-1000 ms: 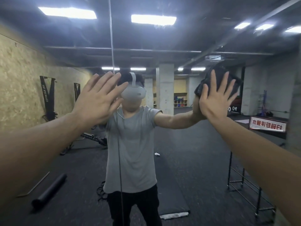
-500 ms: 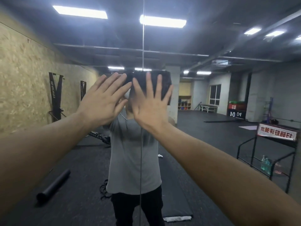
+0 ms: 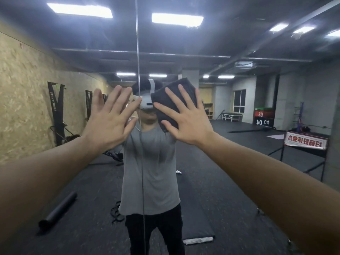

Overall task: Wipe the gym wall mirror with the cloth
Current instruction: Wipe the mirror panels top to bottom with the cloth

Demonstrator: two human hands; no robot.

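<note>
Here, seen from the head camera, a person stands facing a gym wall mirror (image 3: 239,162), both bare arms raised toward the glass. The right hand (image 3: 185,119) lies flat with fingers straight and spread, its grip apart, pressing a folded dark grey cloth (image 3: 173,96) against the mirror at about head height, just right of the vertical seam (image 3: 139,70) between two mirror panels. The cloth shows above and to the left of the fingers, tilted, and covers part of the reflected head. The left hand (image 3: 110,116) is also flat, its grip apart and holding nothing, fingers straight and fanned, raised just left of the seam and close beside the right hand; whether its palm touches the glass cannot be told.

In the reflection, the person wears a grey T-shirt (image 3: 150,172), dark trousers and a white headset (image 3: 147,102). Behind them lie a black floor mat (image 3: 195,218) and a dark rolled mat (image 3: 58,208) on the floor at left. A chipboard wall (image 3: 27,107) runs along the left, a metal rack with a red-lettered sign (image 3: 305,142) stands at right, and ceiling light panels (image 3: 176,19) glow overhead.
</note>
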